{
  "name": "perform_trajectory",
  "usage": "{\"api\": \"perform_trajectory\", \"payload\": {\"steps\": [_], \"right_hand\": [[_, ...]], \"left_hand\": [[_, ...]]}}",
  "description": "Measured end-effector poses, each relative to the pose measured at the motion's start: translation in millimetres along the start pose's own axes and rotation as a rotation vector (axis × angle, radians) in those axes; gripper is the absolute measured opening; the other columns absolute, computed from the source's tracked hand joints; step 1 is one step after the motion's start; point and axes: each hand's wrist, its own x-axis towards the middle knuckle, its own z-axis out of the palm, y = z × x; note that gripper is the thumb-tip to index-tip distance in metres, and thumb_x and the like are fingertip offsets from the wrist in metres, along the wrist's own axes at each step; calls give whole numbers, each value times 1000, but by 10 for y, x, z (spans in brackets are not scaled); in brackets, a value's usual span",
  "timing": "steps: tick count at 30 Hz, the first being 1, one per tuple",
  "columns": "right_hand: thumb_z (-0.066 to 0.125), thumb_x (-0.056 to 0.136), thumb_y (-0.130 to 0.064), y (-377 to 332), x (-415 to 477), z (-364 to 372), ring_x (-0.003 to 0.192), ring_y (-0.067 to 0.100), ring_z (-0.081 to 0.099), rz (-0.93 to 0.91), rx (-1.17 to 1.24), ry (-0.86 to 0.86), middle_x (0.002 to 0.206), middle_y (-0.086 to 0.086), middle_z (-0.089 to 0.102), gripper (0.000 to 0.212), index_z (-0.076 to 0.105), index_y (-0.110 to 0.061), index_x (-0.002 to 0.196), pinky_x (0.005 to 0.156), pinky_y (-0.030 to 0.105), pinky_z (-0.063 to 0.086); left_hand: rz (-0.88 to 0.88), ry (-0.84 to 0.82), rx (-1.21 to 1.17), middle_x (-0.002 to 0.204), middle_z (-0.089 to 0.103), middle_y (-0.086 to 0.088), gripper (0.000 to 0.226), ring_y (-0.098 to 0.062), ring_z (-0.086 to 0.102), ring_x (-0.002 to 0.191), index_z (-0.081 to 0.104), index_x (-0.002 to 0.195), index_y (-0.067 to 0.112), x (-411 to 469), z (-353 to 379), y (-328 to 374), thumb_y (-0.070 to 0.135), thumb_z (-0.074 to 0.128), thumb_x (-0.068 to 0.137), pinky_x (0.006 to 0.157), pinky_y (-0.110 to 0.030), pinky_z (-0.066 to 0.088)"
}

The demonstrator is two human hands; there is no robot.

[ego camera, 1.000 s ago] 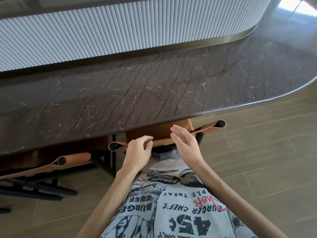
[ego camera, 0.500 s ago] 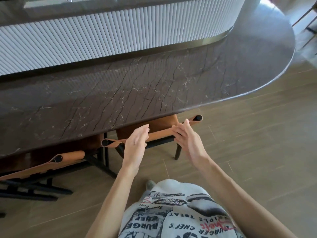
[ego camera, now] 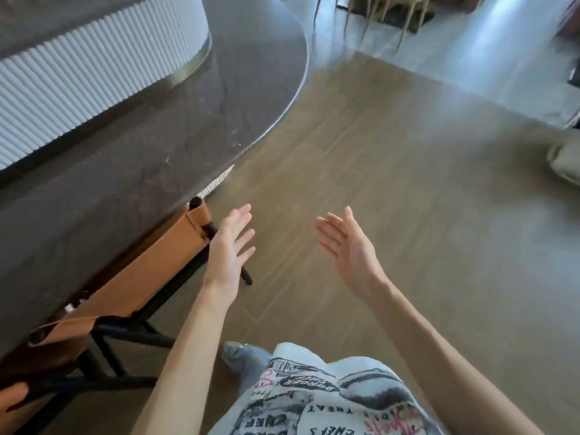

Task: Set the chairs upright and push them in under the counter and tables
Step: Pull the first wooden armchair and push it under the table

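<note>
Tucked in under the dark marble table (ego camera: 125, 158): the tan leather chair (ego camera: 150, 268), upright on its black frame, backrest running along the table's near edge on the left. Just right of that backrest, the left hand (ego camera: 230, 246), fingers straight and spread, gripping nothing; can't tell whether the wrist brushes the frame. Further right, well clear of the chair, the right hand (ego camera: 348, 246), palm turned inward, fingers loose and apart, likewise holding nothing. Down in the near left corner, a sliver of a second tan chair (ego camera: 12, 400), mostly out of frame. Beyond the tabletop, a white ribbed panel (ego camera: 94, 73). Off to the right, wood-plank floor (ego camera: 392, 189). Far off at the top, blurred pale chair legs (ego camera: 386, 23). At the near edge, a printed shirt (ego camera: 329, 400).
</note>
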Motion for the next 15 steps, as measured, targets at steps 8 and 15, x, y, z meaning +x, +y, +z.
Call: {"api": "perform_trajectory", "payload": {"steps": [8,15], "right_hand": [[39,96,-56,-586,-720,-1504,114,13,61,-166,122,262,124,2,64,56,53,-12,128,95,31,42],[40,95,-57,-887,-1267,-2351,115,12,60,-223,141,411,125,2,64,61,51,-11,132,97,30,40]], "left_hand": [[-134,-303,155,145,47,-2,54,-24,50,125,50,138,31,-295,1643,-227,60,37,94,108,-50,37],[-94,-431,196,141,50,-5,55,-25,49,128,49,139,23,-539,2699,-310,55,39,95,109,-49,37]]}}
